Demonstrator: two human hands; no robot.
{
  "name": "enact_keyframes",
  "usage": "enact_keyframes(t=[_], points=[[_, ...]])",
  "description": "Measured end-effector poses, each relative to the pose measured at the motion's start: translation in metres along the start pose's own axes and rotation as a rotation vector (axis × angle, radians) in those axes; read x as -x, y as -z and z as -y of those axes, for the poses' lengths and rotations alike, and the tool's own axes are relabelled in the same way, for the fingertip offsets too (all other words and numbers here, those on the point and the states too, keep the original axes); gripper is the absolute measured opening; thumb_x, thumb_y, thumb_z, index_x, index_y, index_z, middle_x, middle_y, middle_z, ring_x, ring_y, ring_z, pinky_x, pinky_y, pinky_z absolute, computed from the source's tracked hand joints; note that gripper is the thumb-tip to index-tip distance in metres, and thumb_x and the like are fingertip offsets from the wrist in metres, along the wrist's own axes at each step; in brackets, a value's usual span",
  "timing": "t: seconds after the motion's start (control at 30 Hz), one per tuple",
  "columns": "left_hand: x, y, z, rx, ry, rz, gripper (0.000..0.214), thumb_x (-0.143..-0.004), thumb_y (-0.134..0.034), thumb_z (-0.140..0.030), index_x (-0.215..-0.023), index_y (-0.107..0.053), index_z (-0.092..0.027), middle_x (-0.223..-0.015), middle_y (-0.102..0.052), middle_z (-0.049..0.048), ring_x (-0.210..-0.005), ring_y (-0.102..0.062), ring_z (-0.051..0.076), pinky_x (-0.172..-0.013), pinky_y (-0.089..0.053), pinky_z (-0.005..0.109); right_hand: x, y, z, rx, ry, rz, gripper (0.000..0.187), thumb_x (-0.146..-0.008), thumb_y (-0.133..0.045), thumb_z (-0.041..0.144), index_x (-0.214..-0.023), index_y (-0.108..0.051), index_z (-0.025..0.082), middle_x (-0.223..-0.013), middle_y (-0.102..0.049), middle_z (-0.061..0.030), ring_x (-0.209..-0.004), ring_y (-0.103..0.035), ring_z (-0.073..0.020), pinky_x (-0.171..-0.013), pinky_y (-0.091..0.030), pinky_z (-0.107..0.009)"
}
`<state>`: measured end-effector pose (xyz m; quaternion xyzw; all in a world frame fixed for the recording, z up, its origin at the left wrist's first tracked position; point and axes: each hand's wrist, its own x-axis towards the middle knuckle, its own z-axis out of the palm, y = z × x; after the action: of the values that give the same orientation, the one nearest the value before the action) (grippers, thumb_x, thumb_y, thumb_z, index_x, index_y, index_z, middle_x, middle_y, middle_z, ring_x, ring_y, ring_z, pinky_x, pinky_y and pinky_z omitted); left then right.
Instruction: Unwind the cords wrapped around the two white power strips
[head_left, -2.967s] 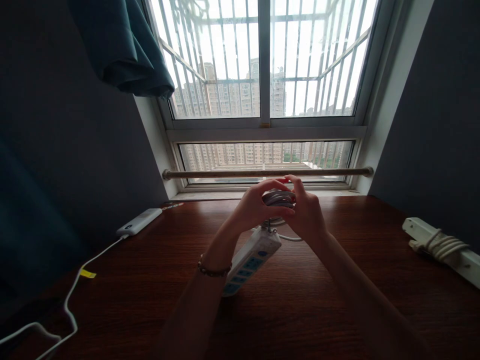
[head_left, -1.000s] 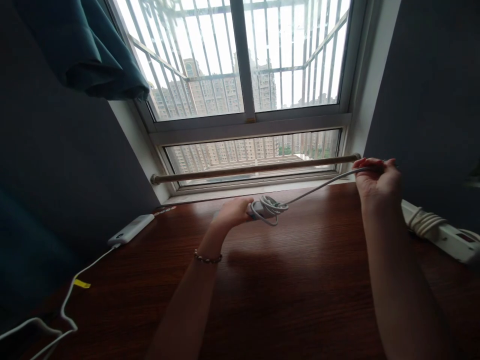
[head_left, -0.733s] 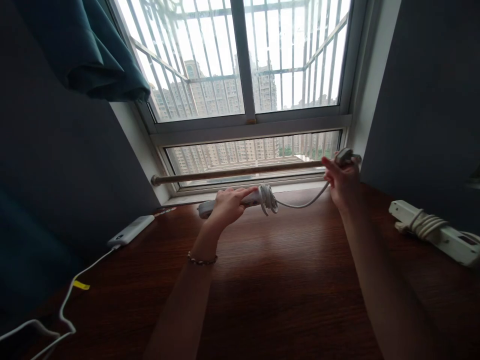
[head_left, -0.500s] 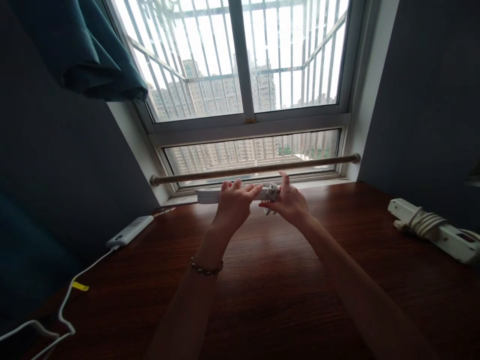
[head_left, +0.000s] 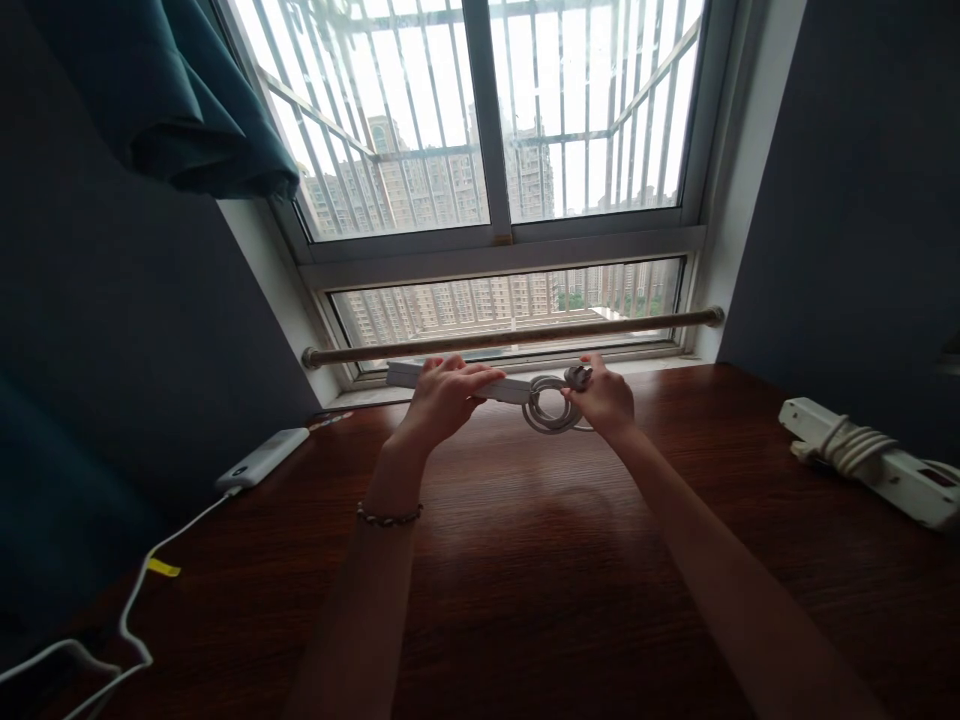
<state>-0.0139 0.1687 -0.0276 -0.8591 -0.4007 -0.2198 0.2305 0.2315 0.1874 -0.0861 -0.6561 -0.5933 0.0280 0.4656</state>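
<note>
A white power strip [head_left: 504, 389] is held above the far part of the wooden tabletop by my left hand [head_left: 444, 400], its fingers wrapped over the middle. From the strip's right end hangs its grey cord [head_left: 551, 425], looped into a loose coil. My right hand [head_left: 604, 402] is closed on the cord's plug [head_left: 578, 377], whose prongs show beside the thumb and fingers. The coil lies between the two hands. My left palm and the strip's underside are hidden.
On the right of the tabletop [head_left: 510, 560] lies another white power strip [head_left: 911, 485] with its cord wound round it. A white power bank [head_left: 262, 460] with a white cable [head_left: 139, 590] lies left. Behind are a metal rail [head_left: 510, 339] and a barred window; a blue curtain [head_left: 195, 110] hangs upper left.
My right hand has moved right with the plug, and the coiled cord has opened into wider loops. My left hand has shifted slightly left with the strip, which now tilts down rightward.
</note>
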Motion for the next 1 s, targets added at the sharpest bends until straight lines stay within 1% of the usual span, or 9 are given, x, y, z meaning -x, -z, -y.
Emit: enact_keyframes(t=[0.1,0.13,0.2,0.27,0.4,0.53,0.6,0.77,1.0], points=[[0.003,-0.018,0.019,0.025,0.040,0.053,0.036,-0.081,-0.056,-0.023,-0.115,-0.057,-0.033,-0.117,-0.058,-0.0030,-0.098,-0.049,0.021,-0.086,-0.030,0.038,-0.009,-0.017,-0.021,-0.642,-0.174,0.166,0.062,-0.036,-0.085,0.026,-0.090,-0.055,0.015,-0.070,-0.055,-0.0014,-0.066,-0.049,-0.0153,-0.058,-0.032,-0.025],[0.005,-0.025,0.025,0.034,0.054,0.075,0.037,-0.080,-0.057,-0.023,-0.115,-0.057,-0.033,-0.116,-0.059,-0.0023,-0.099,-0.050,0.021,-0.088,-0.031,0.038,-0.012,-0.021,-0.029,-0.782,-0.227,0.196,0.061,-0.035,-0.085,0.026,-0.086,-0.053,0.014,-0.068,-0.054,-0.0001,-0.061,-0.047,-0.0120,-0.055,-0.032,-0.023],[0.009,-0.038,0.038,0.049,0.084,0.118,0.036,-0.079,-0.057,-0.024,-0.114,-0.058,-0.034,-0.112,-0.060,-0.0015,-0.101,-0.051,0.021,-0.089,-0.031,0.037,-0.020,-0.025,-0.044,-0.964,-0.310,0.202,0.051,-0.043,-0.082,0.026,-0.080,-0.050,0.012,-0.065,-0.050,0.0016,-0.054,-0.042,-0.0075,-0.049,-0.030,-0.020],[0.014,-0.052,0.049,0.064,0.117,0.159,0.036,-0.079,-0.058,-0.024,-0.114,-0.058,-0.034,-0.111,-0.060,-0.0012,-0.102,-0.052,0.021,-0.089,-0.033,0.036,-0.028,-0.025,-0.059,-1.067,-0.381,0.130,0.035,-0.057,-0.073,0.024,-0.077,-0.048,0.011,-0.065,-0.049,0.0018,-0.053,-0.042,-0.0057,-0.048,-0.032,-0.018],[0.024,-0.081,0.065,0.101,0.183,0.213,0.036,-0.081,-0.057,-0.026,-0.116,-0.056,-0.027,-0.115,-0.058,0.0022,-0.102,-0.053,0.020,-0.089,-0.037,0.039,-0.040,-0.017,-0.093,-1.166,-0.545,-0.139,0.015,-0.070,-0.061,0.015,-0.082,-0.053,0.010,-0.078,-0.057,-0.0026,-0.060,-0.050,-0.0040,-0.050,-0.038,-0.013],[0.030,-0.107,0.068,0.127,0.238,0.232,0.037,-0.085,-0.052,-0.027,-0.122,-0.051,-0.021,-0.118,-0.055,0.0072,-0.107,-0.051,0.021,-0.094,-0.036,0.044,-0.043,-0.008,-0.121,-1.156,-0.673,-0.346,0.029,-0.068,-0.071,0.020,-0.092,-0.058,0.013,-0.079,-0.060,-0.0010,-0.045,-0.042,-0.0027,-0.033,-0.024,-0.013],[0.032,-0.118,0.065,0.130,0.258,0.233,0.039,-0.086,-0.052,-0.027,-0.124,-0.049,-0.021,-0.121,-0.053,0.0078,-0.112,-0.048,0.022,-0.098,-0.032,0.047,-0.043,-0.005,-0.129,-1.213,-0.711,-0.374,0.028,-0.069,-0.069,0.015,-0.094,-0.057,0.013,-0.076,-0.059,-0.0007,-0.046,-0.046,-0.0051,-0.034,-0.030,-0.014],[0.035,-0.136,0.055,0.131,0.289,0.246,0.040,-0.086,-0.050,-0.026,-0.126,-0.047,-0.023,-0.126,-0.049,0.0079,-0.119,-0.042,0.025,-0.103,-0.021,0.055,-0.042,-0.007,-0.136,-1.399,-0.750,-0.413,0.016,-0.075,-0.056,-0.001,-0.087,-0.051,0.009,-0.072,-0.056,-0.0008,-0.058,-0.055,-0.0057,-0.052,-0.048,-0.014],[0.041,-0.148,0.060,0.184,0.284,0.302,0.044,-0.087,-0.050,-0.026,-0.130,-0.043,-0.022,-0.126,-0.049,0.0086,-0.116,-0.044,0.024,-0.098,-0.031,0.051,-0.037,-0.016,-0.148,-1.513,-0.809,-0.331,0.009,-0.080,-0.048,-0.003,-0.083,-0.049,0.005,-0.076,-0.055,-0.0043,-0.070,-0.057,-0.0089,-0.060,-0.051,-0.017]])
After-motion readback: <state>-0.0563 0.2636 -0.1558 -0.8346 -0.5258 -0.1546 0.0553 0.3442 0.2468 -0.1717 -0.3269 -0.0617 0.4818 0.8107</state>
